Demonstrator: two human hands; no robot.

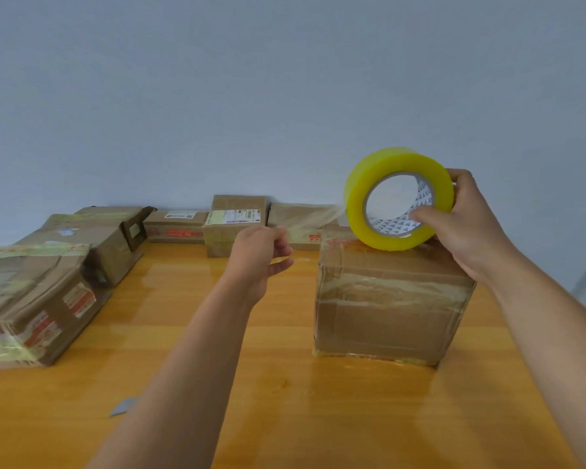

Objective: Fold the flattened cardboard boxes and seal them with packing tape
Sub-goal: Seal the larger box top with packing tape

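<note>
Head cam: right hand [467,225] grips the tape roll [398,198] over the box [391,306]. Left hand [261,255] pinches the pulled-out strip [315,216].

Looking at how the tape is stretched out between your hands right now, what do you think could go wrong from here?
1. The pulled strip of tape hangs free between the left hand and the tape roll; it may twist, sag and stick to itself or to the boxes behind.
2. The right hand props the roll on the folded box; a harder pull might slide or tip that box.
</note>
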